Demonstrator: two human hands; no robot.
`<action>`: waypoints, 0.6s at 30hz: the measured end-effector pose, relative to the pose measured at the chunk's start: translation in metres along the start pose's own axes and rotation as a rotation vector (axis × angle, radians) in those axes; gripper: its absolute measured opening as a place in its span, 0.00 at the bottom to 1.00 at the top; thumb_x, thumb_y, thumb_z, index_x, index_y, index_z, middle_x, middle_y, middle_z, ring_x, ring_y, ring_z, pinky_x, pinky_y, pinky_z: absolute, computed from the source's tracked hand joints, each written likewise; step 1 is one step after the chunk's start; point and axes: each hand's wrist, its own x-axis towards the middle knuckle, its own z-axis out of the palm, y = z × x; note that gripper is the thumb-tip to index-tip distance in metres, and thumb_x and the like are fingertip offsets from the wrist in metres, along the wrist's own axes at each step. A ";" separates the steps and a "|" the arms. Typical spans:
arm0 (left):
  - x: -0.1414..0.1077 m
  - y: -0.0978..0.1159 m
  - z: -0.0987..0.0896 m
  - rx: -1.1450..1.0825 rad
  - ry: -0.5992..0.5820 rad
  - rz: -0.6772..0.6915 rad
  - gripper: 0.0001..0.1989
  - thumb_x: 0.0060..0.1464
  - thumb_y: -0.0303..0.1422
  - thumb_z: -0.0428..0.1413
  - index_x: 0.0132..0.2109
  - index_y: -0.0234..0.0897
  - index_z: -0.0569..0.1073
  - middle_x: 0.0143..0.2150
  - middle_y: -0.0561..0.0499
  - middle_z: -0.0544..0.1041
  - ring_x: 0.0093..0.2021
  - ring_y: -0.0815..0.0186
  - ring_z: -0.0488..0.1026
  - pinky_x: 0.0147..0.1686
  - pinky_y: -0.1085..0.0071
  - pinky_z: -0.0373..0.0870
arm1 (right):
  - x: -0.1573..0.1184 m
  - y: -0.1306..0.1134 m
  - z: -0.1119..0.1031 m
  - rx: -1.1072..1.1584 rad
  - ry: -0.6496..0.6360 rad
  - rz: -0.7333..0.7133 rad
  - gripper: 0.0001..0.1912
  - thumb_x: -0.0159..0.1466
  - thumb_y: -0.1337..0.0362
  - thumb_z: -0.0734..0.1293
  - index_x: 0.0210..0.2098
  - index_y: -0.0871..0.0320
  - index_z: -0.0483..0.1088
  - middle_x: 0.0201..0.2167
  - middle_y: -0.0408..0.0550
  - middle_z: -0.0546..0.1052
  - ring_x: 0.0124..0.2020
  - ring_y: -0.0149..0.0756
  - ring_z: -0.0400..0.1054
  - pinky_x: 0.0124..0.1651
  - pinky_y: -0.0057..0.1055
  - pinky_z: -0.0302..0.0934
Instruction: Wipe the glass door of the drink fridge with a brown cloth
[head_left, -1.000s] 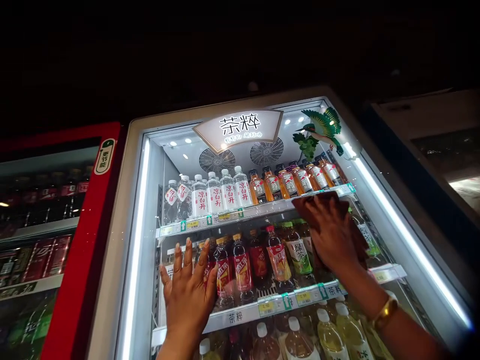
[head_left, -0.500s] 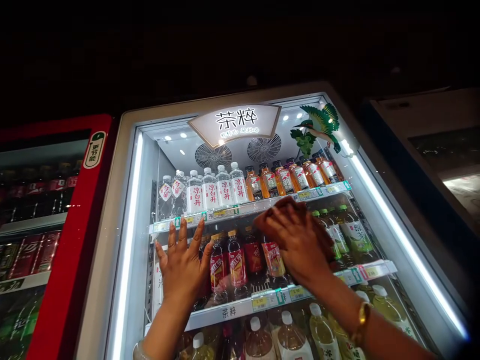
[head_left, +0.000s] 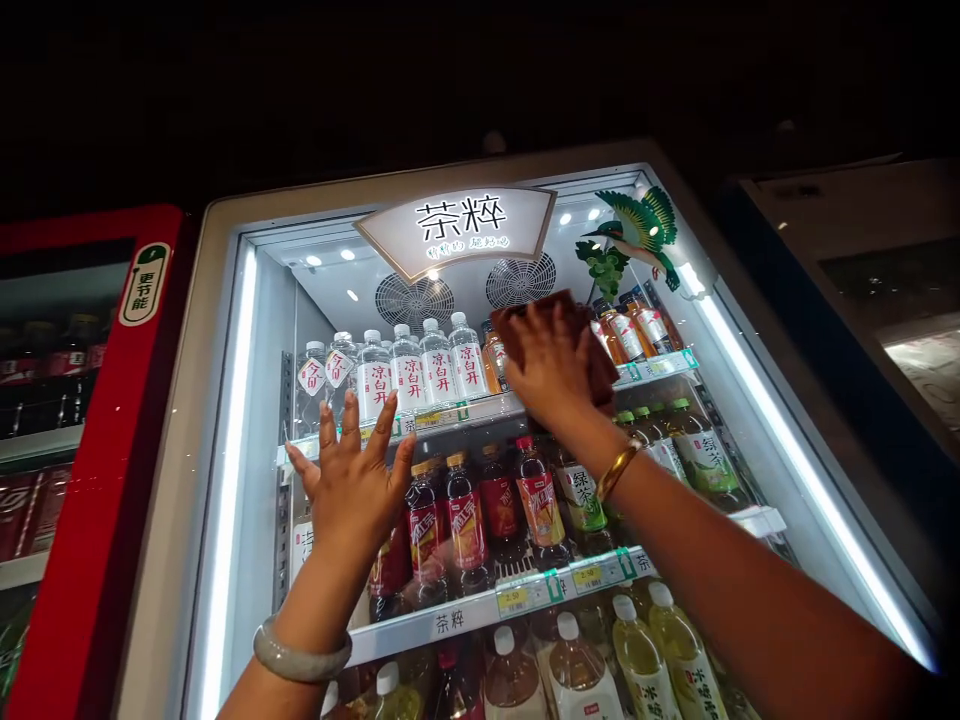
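My left hand (head_left: 356,475) rests with its fingers spread flat on the glass door (head_left: 480,425) of a lit drinks fridge, with a grey-green bangle at the wrist. It holds nothing. Higher up and to the right, my right hand (head_left: 551,365) presses a folded brown cloth (head_left: 596,350) against the same pane. A gold bracelet circles that wrist. Behind the cloth, part of a row of amber bottles (head_left: 626,330) is hidden. Clear water bottles (head_left: 439,365) stand on the upper shelf between the hands, and red-labelled tea bottles (head_left: 469,525) on the shelf below.
A fan-shaped lit sign (head_left: 459,232) and a green bird decoration (head_left: 637,232) are at the top of the door. To the left stands a red fridge (head_left: 97,440) of drinks. A darker cabinet (head_left: 847,250) is at the right. Green-capped bottles (head_left: 705,450) fill the middle shelf's right side.
My right hand has moved the cloth upward across the glass, from the middle shelf to the upper shelf. My left hand stays spread, slightly higher in view. The view has shifted slightly.
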 end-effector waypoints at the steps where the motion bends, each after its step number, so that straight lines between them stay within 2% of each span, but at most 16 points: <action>1: 0.000 0.001 -0.001 -0.003 -0.008 -0.003 0.29 0.68 0.53 0.43 0.73 0.61 0.55 0.80 0.49 0.44 0.79 0.50 0.33 0.70 0.29 0.29 | -0.020 -0.013 0.003 0.003 -0.030 -0.064 0.32 0.69 0.55 0.60 0.72 0.51 0.57 0.77 0.45 0.48 0.78 0.56 0.32 0.73 0.73 0.27; 3: -0.002 0.004 -0.002 -0.008 -0.028 -0.006 0.30 0.68 0.53 0.43 0.73 0.60 0.54 0.80 0.49 0.42 0.79 0.49 0.32 0.70 0.29 0.29 | -0.064 -0.024 0.002 0.004 -0.101 -0.187 0.34 0.68 0.59 0.62 0.72 0.48 0.55 0.77 0.40 0.47 0.78 0.51 0.31 0.75 0.68 0.25; 4: -0.002 0.006 -0.003 -0.010 -0.040 -0.003 0.31 0.68 0.53 0.43 0.74 0.59 0.53 0.80 0.49 0.42 0.79 0.49 0.31 0.70 0.29 0.28 | -0.083 -0.023 -0.001 0.001 -0.135 -0.225 0.34 0.67 0.61 0.62 0.72 0.47 0.55 0.77 0.38 0.48 0.78 0.49 0.32 0.75 0.67 0.25; 6: -0.002 0.012 -0.003 -0.017 -0.064 0.004 0.31 0.68 0.53 0.43 0.74 0.59 0.51 0.80 0.50 0.40 0.79 0.49 0.32 0.69 0.29 0.27 | -0.105 -0.004 -0.010 -0.012 -0.169 -0.213 0.35 0.66 0.64 0.62 0.71 0.45 0.57 0.76 0.38 0.51 0.78 0.49 0.36 0.76 0.67 0.27; 7: -0.001 0.015 -0.003 -0.023 -0.070 0.002 0.31 0.68 0.53 0.43 0.74 0.60 0.51 0.80 0.51 0.40 0.79 0.49 0.32 0.68 0.28 0.26 | -0.106 0.010 -0.015 -0.021 -0.163 -0.151 0.35 0.65 0.66 0.61 0.71 0.45 0.58 0.76 0.39 0.53 0.78 0.50 0.38 0.75 0.68 0.29; 9: 0.005 0.020 -0.003 -0.037 -0.068 -0.012 0.30 0.68 0.53 0.44 0.73 0.62 0.52 0.80 0.51 0.40 0.79 0.48 0.32 0.67 0.25 0.26 | -0.086 0.041 -0.023 -0.039 -0.092 0.034 0.33 0.67 0.65 0.59 0.71 0.49 0.58 0.76 0.44 0.53 0.77 0.55 0.39 0.72 0.75 0.32; 11: 0.014 0.023 -0.003 -0.052 -0.047 -0.021 0.29 0.67 0.53 0.44 0.73 0.64 0.54 0.80 0.50 0.41 0.79 0.47 0.32 0.67 0.24 0.27 | -0.044 0.061 -0.027 -0.043 -0.017 0.185 0.31 0.69 0.61 0.57 0.72 0.52 0.57 0.76 0.48 0.52 0.77 0.58 0.37 0.71 0.77 0.32; 12: 0.019 0.023 -0.003 -0.058 -0.036 -0.015 0.29 0.67 0.53 0.44 0.73 0.64 0.54 0.80 0.50 0.42 0.79 0.47 0.32 0.67 0.25 0.27 | -0.018 0.063 -0.027 -0.045 0.010 0.232 0.31 0.70 0.60 0.56 0.72 0.54 0.56 0.76 0.49 0.52 0.77 0.58 0.37 0.71 0.77 0.32; 13: 0.025 0.022 -0.003 -0.061 -0.027 -0.007 0.29 0.67 0.53 0.44 0.72 0.65 0.54 0.80 0.50 0.42 0.79 0.46 0.32 0.67 0.25 0.27 | 0.006 0.059 -0.026 -0.040 0.016 0.252 0.31 0.70 0.60 0.55 0.72 0.55 0.56 0.76 0.50 0.51 0.77 0.58 0.36 0.71 0.77 0.32; 15: 0.037 0.019 -0.004 -0.061 -0.017 0.010 0.28 0.67 0.53 0.45 0.72 0.65 0.55 0.80 0.50 0.42 0.79 0.46 0.32 0.67 0.25 0.28 | 0.045 0.031 -0.018 -0.029 0.008 0.225 0.32 0.70 0.60 0.56 0.72 0.56 0.56 0.76 0.51 0.51 0.78 0.58 0.35 0.71 0.76 0.30; 17: 0.048 0.014 -0.004 -0.051 -0.005 0.020 0.28 0.68 0.51 0.45 0.72 0.64 0.55 0.80 0.50 0.44 0.79 0.46 0.34 0.68 0.25 0.29 | 0.061 -0.012 -0.004 -0.009 -0.015 0.131 0.32 0.69 0.60 0.57 0.72 0.56 0.57 0.76 0.50 0.51 0.78 0.58 0.34 0.72 0.75 0.27; 18: 0.053 0.011 -0.004 -0.043 0.002 0.025 0.28 0.69 0.49 0.44 0.73 0.62 0.54 0.80 0.50 0.45 0.79 0.47 0.35 0.69 0.27 0.30 | 0.059 -0.035 0.003 0.001 -0.028 0.070 0.32 0.70 0.59 0.58 0.72 0.55 0.57 0.77 0.49 0.51 0.78 0.57 0.34 0.72 0.75 0.27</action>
